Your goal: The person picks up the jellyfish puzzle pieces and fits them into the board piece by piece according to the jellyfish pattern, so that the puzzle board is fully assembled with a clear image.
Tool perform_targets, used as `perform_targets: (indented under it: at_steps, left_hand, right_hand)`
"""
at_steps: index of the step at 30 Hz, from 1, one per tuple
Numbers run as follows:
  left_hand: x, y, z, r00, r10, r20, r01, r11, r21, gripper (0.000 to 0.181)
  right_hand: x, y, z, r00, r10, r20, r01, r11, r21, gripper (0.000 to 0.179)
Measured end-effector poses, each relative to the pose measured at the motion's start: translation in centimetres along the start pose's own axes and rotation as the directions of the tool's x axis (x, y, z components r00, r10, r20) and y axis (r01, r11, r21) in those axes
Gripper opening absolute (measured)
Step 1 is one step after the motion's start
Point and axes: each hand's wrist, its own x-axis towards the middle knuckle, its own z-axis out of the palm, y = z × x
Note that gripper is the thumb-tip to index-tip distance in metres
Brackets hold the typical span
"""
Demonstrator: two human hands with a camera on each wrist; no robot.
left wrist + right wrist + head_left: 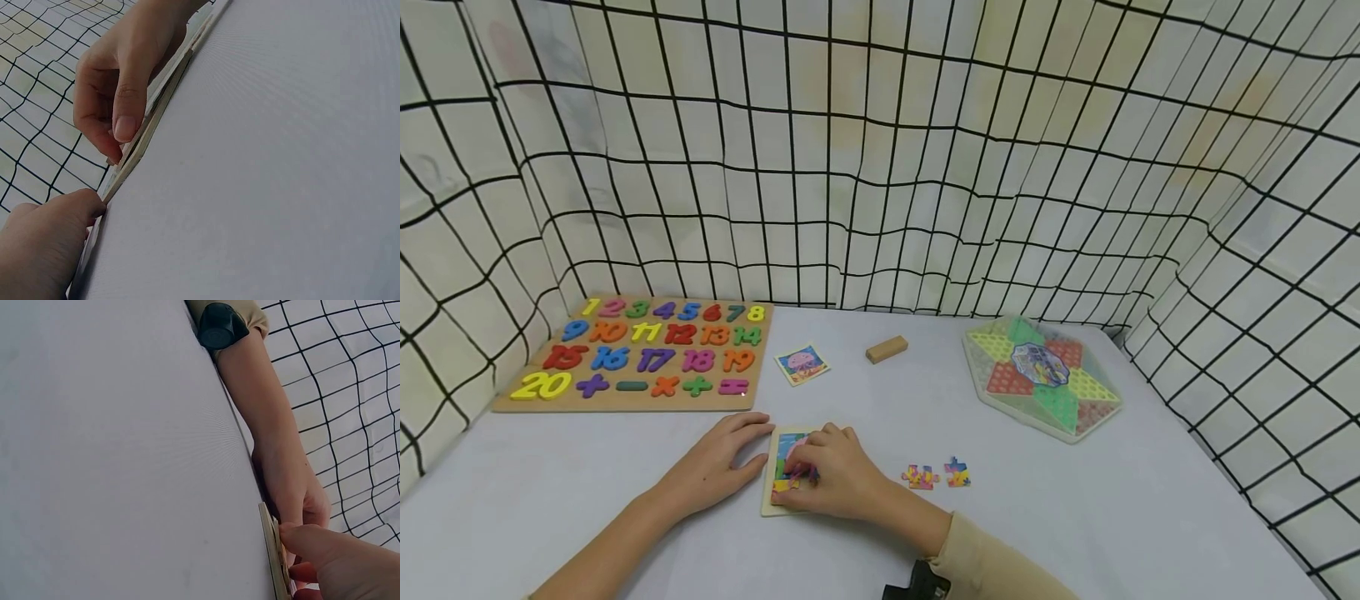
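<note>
In the head view a small wooden-framed jigsaw puzzle [767, 504] lies flat on the white table, its picture partly filled in. My right hand [838, 475] is over it, thumb and fingers pinching a small jigsaw piece [812, 476] close above the picture; the hand covers the puzzle's right side. My left hand [718, 462] rests at the frame's left edge with its fingers loosely extended. Seen edge-on, the puzzle appears as a thin board [140, 144] between both hands in the left wrist view. Two loose jigsaw pieces [921, 477] lie right of my right hand.
A wooden number board [632, 400] stands at the back left. Behind the puzzle are a small picture card [802, 364] and a wooden block [887, 349]. A hexagonal game box [1045, 375] lies at the right. Black netting [850, 175] encloses the table's back and sides.
</note>
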Motion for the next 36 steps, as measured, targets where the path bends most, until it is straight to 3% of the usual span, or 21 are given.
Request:
perform_targets:
  at_steps: [11,24,36]
  left_hand:
    - [-0.03,0.08,-0.05,1.000,-0.002,-0.001,0.002,1.000,0.007,0.038]
    - [-0.04,-0.21,-0.01,1.000,0.010,-0.004,-0.010,1.000,0.000,0.039]
    - [0.16,-0.23,-0.09,1.000,-0.003,0.008,0.003,1.000,0.006,0.039]
  right_hand:
    - [-0.03,-0.13,-0.12,0.999,0.032,0.009,-0.032,0.999,0.003,0.028]
    - [-0.02,-0.14,-0.29,0.999,-0.032,-0.009,0.031,0.997,-0.065,0.027]
    - [0.35,-0.65,-0.81,0.997,0.055,0.060,-0.052,0.997,-0.052,0.027]
